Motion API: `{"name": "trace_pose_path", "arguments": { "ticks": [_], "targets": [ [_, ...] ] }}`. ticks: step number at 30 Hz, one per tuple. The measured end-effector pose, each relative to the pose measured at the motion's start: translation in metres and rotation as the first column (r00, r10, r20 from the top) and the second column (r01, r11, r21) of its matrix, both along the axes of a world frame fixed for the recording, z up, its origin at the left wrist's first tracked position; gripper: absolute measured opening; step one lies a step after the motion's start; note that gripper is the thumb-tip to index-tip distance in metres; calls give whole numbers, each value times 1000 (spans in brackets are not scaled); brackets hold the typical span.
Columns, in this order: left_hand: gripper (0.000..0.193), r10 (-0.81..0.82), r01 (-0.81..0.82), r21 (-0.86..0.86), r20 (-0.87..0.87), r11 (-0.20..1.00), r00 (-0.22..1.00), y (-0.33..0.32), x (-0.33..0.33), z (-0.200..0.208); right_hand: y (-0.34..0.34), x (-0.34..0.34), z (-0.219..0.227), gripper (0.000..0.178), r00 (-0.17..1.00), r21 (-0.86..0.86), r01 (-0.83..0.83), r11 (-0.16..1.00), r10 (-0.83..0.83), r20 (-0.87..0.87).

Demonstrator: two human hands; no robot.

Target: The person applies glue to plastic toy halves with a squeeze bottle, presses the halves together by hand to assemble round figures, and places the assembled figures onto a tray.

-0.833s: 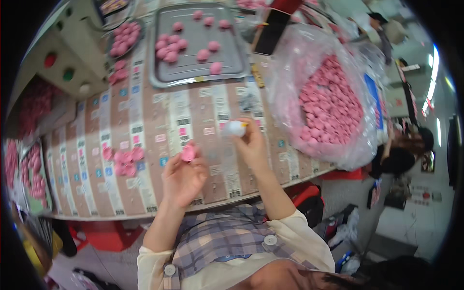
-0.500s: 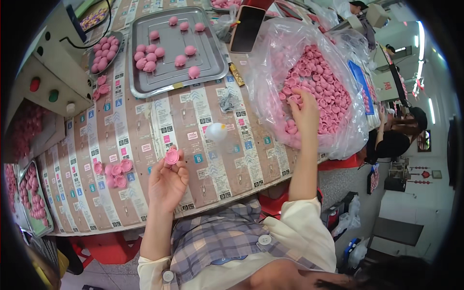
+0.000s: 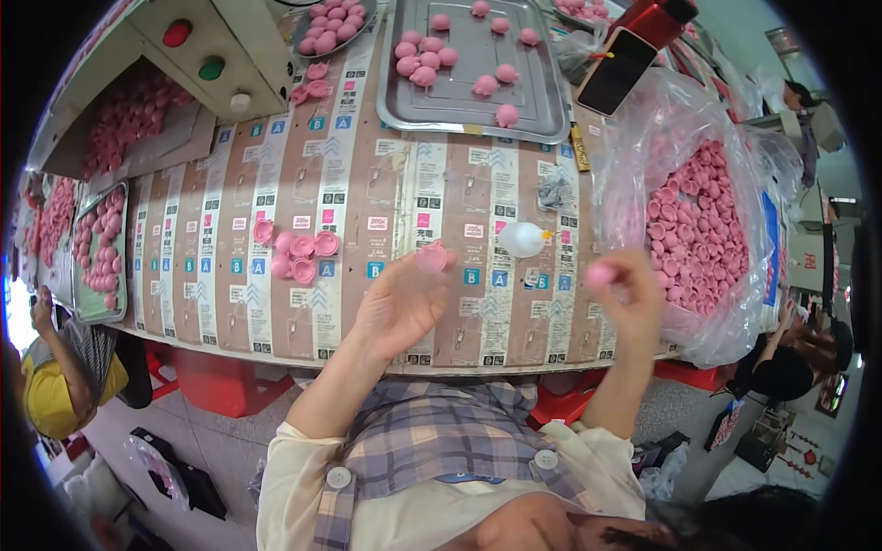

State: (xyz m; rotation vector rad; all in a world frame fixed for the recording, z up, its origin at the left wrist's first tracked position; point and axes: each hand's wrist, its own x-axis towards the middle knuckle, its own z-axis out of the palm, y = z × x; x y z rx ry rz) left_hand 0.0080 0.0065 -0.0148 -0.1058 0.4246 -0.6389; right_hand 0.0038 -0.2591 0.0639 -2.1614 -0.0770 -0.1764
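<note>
Left arm: forearm reaches up and slightly rightward over the table's near edge, cream sleeve at the elbow, the palm turned upward.
Left hand (image 3: pixel 404 308): fingers partly curled, fingertips grasping a pink cup-shaped half shell (image 3: pixel 435 258), raised above the table (image 3: pixel 367 344) inward of its near edge.
Right arm: forearm bent nearly upright over the near edge, toward the table's right end; the hand bends inward at the wrist.
Right hand (image 3: pixel 634 298): slightly blurred, thumb and fingers pinched on a rounded pink piece (image 3: pixel 601 275); whether it is hollow cannot be told.
Squeeze bottle: a white bottle (image 3: pixel 522 240) with a yellow tip, on the table between the hands, farther from the near edge than either held piece.
Loose shells: a small cluster of pink half shells (image 3: pixel 300 246) left of the left hand, some with hollows facing up.
Bag: a clear plastic bag (image 3: pixel 627 174) full of pink shells at the table's right end, just beside the right hand.
Tray: a grey metal tray (image 3: pixel 469 112) near the far edge, carrying pink balls (image 3: pixel 430 60).
</note>
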Motion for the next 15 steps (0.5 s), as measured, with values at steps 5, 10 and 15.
{"name": "trace_pose_path", "arguments": {
  "ticks": [5, 10, 15],
  "targets": [
    [28, -45, 45, 18, 31, 999, 999, -4, -2, 9, 78, -12, -55, 23, 976, -130, -145, 981, 163, 144],
    [26, -76, 75, -36, -42, 997, 996, -6, -6, 12, 82, -21, -72, 26, 994, -161, -73, 984, 85, 68],
    [30, -98, 96, -34, -61, 995, 993, -7, -11, 11, 76, -21, -63, 28, 993, -228, -74, 971, 93, 74]
  ]
}}
